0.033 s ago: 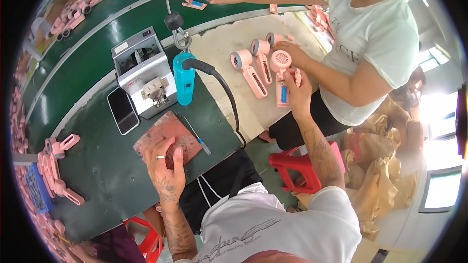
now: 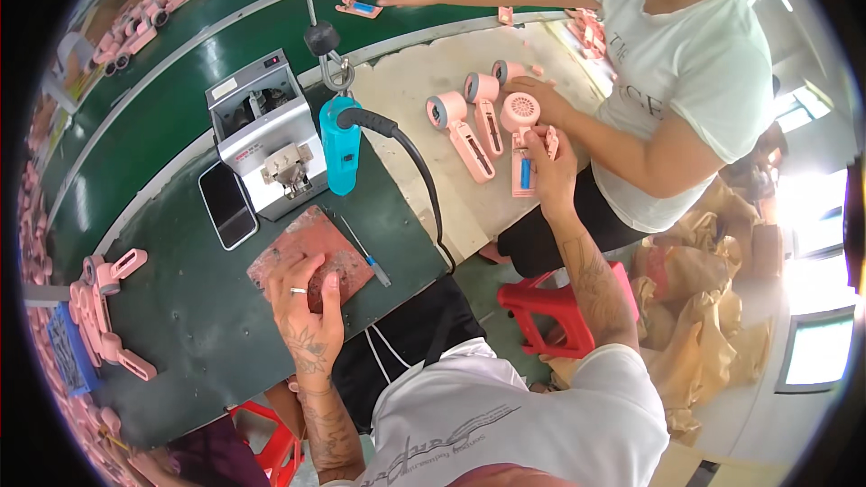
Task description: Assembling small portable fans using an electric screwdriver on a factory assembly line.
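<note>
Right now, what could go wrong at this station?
1. The right hand reaches far across to a pink fan unit that the co-worker's hand also touches; the two may collide or fumble it.
2. The hanging blue screwdriver and its black cable lie in that reach path and could snag.
3. The left hand rests on the red fixture plate, beside a loose small screwdriver it could knock.
</note>
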`<state>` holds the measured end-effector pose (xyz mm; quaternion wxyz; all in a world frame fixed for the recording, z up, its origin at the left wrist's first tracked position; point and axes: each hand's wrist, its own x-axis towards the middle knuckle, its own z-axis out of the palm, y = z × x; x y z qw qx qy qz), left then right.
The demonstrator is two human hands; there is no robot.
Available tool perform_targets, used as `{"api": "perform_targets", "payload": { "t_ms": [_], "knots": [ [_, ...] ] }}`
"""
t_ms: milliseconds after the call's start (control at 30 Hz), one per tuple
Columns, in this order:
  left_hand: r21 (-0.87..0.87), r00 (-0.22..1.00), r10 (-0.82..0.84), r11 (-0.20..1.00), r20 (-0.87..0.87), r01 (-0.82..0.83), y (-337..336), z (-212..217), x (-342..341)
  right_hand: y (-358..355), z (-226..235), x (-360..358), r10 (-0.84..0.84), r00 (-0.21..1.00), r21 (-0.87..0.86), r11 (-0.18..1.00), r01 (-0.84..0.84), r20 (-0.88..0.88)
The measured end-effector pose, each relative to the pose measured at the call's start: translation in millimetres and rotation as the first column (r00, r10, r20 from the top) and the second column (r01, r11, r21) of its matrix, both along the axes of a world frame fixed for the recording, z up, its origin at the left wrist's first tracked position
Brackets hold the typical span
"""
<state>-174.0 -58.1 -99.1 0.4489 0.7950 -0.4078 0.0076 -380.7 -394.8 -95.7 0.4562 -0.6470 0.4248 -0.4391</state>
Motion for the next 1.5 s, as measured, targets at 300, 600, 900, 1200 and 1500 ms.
{"api": "perform_targets", "payload": {
  "t_ms": [300,600,900,1200,1500],
  "knots": [
    [0.016,0.999,0.002,1.0,0.035,-0.003,-4.0,4.3,-3.5,-34.9,-19.3,-4.7,-0.107,0.993,-0.055,0.993,0.109,0.045],
    [0.026,0.998,-0.011,1.0,0.055,0.009,-4.1,4.5,-4.5,-72.6,-22.5,-1.4,-0.253,0.967,-0.169,0.954,0.249,-0.002],
    [0.016,0.997,-0.017,1.0,0.082,0.015,-5.0,7.0,-4.8,-114.2,-44.9,-37.2,-0.168,0.982,0.177,0.972,0.152,0.082],
    [0.035,0.996,-0.022,0.999,0.083,0.019,-11.0,4.9,-4.4,-97.1,-49.4,-45.7,-0.361,0.933,-0.582,0.76,0.289,-0.008],
    [0.003,0.994,-0.037,0.999,0.1,0.036,-10.7,5.5,-4.7,-227.6,-14.9,-58.5,-0.357,0.929,0.147,0.929,0.341,0.098]
  ]
}}
